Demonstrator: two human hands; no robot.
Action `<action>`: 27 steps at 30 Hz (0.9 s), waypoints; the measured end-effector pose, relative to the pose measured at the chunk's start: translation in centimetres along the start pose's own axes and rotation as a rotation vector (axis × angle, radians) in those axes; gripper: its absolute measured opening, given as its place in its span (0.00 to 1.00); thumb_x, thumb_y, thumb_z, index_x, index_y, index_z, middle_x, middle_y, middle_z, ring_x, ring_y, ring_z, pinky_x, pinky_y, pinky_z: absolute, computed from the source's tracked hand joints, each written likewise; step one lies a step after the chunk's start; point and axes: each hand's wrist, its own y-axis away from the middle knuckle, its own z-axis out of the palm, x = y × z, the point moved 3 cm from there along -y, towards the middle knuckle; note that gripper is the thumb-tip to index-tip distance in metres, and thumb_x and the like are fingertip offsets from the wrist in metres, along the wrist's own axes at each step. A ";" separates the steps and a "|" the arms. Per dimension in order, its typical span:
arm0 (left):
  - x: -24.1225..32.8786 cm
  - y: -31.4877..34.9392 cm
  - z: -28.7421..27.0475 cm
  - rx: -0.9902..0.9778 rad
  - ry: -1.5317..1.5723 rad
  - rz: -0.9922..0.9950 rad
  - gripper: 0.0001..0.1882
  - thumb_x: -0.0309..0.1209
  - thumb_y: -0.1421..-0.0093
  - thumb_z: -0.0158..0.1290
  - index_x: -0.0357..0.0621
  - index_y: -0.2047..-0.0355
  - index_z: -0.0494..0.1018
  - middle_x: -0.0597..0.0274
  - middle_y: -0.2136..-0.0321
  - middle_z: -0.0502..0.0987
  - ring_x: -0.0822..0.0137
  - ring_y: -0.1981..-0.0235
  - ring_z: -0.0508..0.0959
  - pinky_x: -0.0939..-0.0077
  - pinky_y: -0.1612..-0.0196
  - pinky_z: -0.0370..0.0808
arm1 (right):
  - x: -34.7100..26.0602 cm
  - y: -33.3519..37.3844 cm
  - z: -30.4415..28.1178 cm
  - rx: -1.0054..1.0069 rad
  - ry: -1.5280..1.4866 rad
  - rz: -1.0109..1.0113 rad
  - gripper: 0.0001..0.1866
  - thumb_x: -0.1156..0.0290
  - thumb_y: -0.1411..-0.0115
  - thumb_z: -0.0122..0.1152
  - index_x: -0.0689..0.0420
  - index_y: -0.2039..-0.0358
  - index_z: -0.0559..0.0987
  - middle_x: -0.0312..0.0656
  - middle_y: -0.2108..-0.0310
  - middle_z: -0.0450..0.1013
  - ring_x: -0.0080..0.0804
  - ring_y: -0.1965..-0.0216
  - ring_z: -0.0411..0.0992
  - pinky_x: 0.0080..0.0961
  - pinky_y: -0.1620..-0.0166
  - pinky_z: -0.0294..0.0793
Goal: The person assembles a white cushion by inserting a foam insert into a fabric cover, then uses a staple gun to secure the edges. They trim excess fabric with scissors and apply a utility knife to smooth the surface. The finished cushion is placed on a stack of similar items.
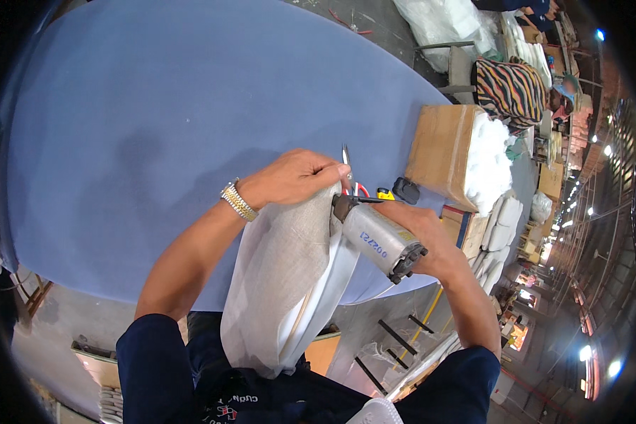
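Note:
My left hand (293, 175) pinches the top edge of a beige woven fabric cover (283, 251). That cover wraps a pale padded panel (316, 290), which stands on edge against my body. My right hand (424, 230) grips a silver pneumatic staple gun (378, 237), its nose close to the fabric edge and my left fingers. Whether the nose touches the panel is hidden. Most of my right fingers are behind the tool. Just beyond my hands, red-handled scissors (361, 189) lie on the blue cloth-covered table (155, 92), partly hidden.
A yellow-and-black tape measure (384, 193) and a black object (405, 189) lie right of the scissors. An open cardboard box (438, 145) of white stuffing (489, 166) stands at the right. Farther off are a person in a striped top (510, 92) and stacked pale cushions (500, 222).

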 end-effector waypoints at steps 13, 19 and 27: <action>0.1 -2.3 1.5 0.110 -0.172 -0.139 0.30 0.42 0.33 0.48 0.32 0.87 0.61 0.54 0.91 0.53 0.64 0.88 0.53 0.57 0.80 0.57 | 0.9 0.9 0.5 0.107 -0.089 -0.138 0.48 0.74 0.60 0.75 0.50 0.33 0.72 0.49 0.50 0.78 0.50 0.52 0.78 0.36 0.47 0.77; 0.6 -2.1 1.2 0.079 -0.228 -0.197 0.29 0.43 0.35 0.49 0.31 0.87 0.65 0.51 0.90 0.57 0.60 0.86 0.58 0.55 0.78 0.60 | 1.7 1.5 1.5 0.136 -0.154 -0.144 0.47 0.75 0.59 0.75 0.52 0.33 0.73 0.50 0.49 0.79 0.48 0.52 0.79 0.35 0.47 0.78; 1.2 -2.9 1.2 -0.024 -0.287 -0.289 0.28 0.45 0.38 0.49 0.31 0.84 0.74 0.42 0.88 0.68 0.47 0.84 0.67 0.51 0.73 0.68 | 1.7 1.7 1.4 0.141 -0.158 -0.119 0.49 0.75 0.62 0.77 0.51 0.34 0.74 0.48 0.47 0.79 0.48 0.50 0.79 0.36 0.45 0.77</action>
